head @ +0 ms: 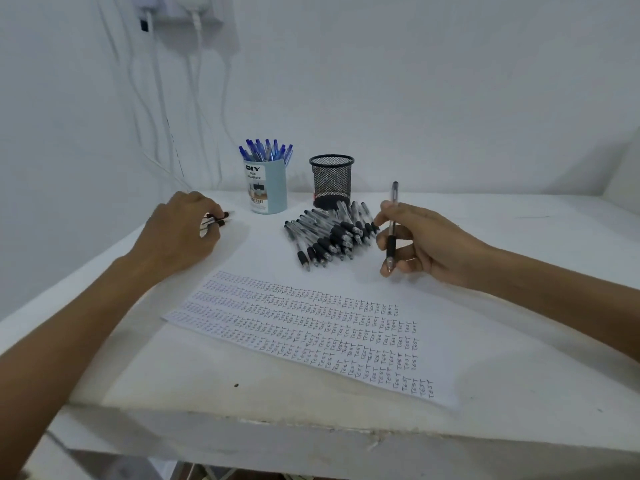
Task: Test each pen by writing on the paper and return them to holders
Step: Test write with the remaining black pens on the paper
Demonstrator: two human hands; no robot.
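My right hand grips a black pen upright, tip down just above the table, right of a pile of black pens. My left hand rests on the table at the left, its fingers curled round two or three dark pens. A sheet of paper covered with rows of the word TEST lies in front of me. A light-blue holder full of blue pens stands at the back. Beside it a black mesh holder stands with no pens showing above its rim.
The white table ends in a front edge close to me. White cables hang down the wall at the back left from a socket. A small dark speck lies near the front edge.
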